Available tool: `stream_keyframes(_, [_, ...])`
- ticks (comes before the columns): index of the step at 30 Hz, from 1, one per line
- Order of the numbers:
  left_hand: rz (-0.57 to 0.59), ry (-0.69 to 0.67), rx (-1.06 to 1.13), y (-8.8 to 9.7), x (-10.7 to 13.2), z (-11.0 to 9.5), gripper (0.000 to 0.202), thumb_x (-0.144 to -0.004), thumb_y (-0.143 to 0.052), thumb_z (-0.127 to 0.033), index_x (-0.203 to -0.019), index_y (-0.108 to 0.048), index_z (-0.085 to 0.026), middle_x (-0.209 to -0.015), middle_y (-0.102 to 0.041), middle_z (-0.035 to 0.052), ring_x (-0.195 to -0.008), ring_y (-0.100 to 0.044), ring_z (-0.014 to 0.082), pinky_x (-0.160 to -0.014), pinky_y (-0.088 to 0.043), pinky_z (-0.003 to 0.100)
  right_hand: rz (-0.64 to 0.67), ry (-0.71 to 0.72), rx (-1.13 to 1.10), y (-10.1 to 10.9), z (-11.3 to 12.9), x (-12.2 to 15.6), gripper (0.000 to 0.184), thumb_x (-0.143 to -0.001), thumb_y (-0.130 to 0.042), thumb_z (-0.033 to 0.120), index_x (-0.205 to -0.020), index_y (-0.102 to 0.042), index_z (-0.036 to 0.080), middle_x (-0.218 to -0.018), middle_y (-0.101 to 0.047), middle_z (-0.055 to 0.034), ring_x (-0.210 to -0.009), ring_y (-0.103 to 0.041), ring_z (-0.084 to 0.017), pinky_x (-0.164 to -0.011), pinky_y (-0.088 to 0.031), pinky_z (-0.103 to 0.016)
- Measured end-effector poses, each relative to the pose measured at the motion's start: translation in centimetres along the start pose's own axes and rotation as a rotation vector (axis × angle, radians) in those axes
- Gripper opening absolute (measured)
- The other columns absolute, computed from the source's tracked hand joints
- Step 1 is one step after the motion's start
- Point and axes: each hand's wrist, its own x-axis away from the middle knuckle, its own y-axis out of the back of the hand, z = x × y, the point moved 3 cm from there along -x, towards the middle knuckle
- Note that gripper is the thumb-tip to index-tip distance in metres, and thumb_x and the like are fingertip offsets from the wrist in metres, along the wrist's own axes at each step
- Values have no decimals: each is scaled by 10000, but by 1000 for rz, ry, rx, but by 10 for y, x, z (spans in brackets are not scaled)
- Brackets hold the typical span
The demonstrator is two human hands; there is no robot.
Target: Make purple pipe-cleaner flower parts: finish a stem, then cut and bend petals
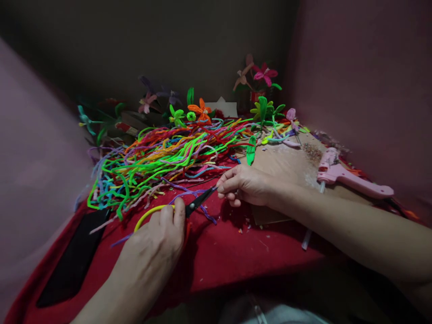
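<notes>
My left hand [158,240] is closed around the handles of a pair of scissors [193,206] with yellow and orange-red loops and dark blades. The blades point up and right, toward the fingertips of my right hand [248,184]. Thumb and forefinger of that hand are pinched together at the blade tips, on something too small to make out. Purple pipe cleaners [206,213] lie on the red cloth beneath the scissors. Just behind both hands spreads a big tangled pile of colourful pipe cleaners [162,153].
A pink glue gun [354,180] rests on a cardboard sheet [283,162] at right, a clear glue stick [306,238] below it. At left lies a flat black object [72,265]. Pipe-cleaner flowers, an orange one [201,110] among them, stand at the back. Small scraps dot the red cloth [222,261].
</notes>
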Motion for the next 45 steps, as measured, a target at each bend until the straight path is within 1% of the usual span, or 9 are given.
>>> stream_keyframes(6, [10,8,23,-9,0,-5,523,-800,-250,54,-1247,-508,-23,-761,-600,125,-641,-601,201,-506,-479,271,-10,-90,-110,-3,2,3,125,-682,-513,-11,-593,-548,70,-521,-576,-40,-382,-413,-41,-326,-321,-146])
stream_keyframes(11, [43,4,32,-14,-2,-11,479,-826,-261,12,-1230,-513,-37,-743,-603,112,-624,-610,195,-465,-459,249,-27,-103,-140,0,1,2,143,-691,-495,-23,-589,-543,66,-527,-565,-42,-390,-414,-39,-336,-319,-144])
stream_keyframes(16, [109,24,69,-10,-5,-13,494,-812,-245,38,-1196,-536,-71,-742,-609,95,-605,-617,169,-444,-437,217,-51,-101,-133,2,1,1,124,-682,-508,-19,-614,-555,73,-525,-572,-40,-391,-414,-43,-337,-334,-145])
stream_keyframes(19, [80,39,52,-7,-7,-13,485,-826,-235,29,-1202,-530,-57,-707,-594,84,-568,-599,167,-429,-419,221,-53,-88,-132,1,2,1,145,-678,-501,-22,-584,-547,78,-510,-568,-38,-387,-403,-40,-333,-334,-142])
stream_keyframes(23, [44,58,18,-6,-9,-11,473,-832,-249,17,-1218,-514,-48,-712,-595,91,-606,-597,175,-486,-444,237,-50,-76,-109,1,1,0,135,-671,-516,-14,-582,-552,81,-515,-573,-37,-395,-418,-46,-331,-352,-143])
stream_keyframes(28, [25,45,22,-6,-11,-12,462,-829,-259,13,-1208,-517,-43,-721,-599,101,-619,-601,179,-489,-442,235,-51,-74,-108,1,-1,0,138,-675,-517,-19,-580,-553,74,-531,-580,-40,-395,-429,-46,-329,-361,-146])
stream_keyframes(33, [69,-4,86,-7,-7,-14,492,-819,-249,36,-1223,-513,-61,-773,-636,111,-638,-635,182,-478,-463,231,-62,-45,-109,1,-2,-1,138,-652,-519,-19,-564,-541,86,-509,-583,-40,-379,-430,-57,-326,-369,-168])
stream_keyframes(40, [176,-38,197,-24,11,6,518,-791,-291,47,-1242,-509,-87,-933,-654,146,-757,-662,212,-555,-519,272,-145,88,-133,13,13,-4,80,-653,-581,27,-626,-565,100,-530,-592,-22,-382,-408,-40,-323,-299,-153])
stream_keyframes(45, [182,-72,429,-34,7,9,419,-875,-331,-100,-1269,-469,-137,-941,-631,108,-747,-639,187,-607,-509,284,-71,129,-135,11,11,-3,76,-652,-638,72,-650,-571,109,-553,-595,-12,-383,-406,-31,-339,-296,-159])
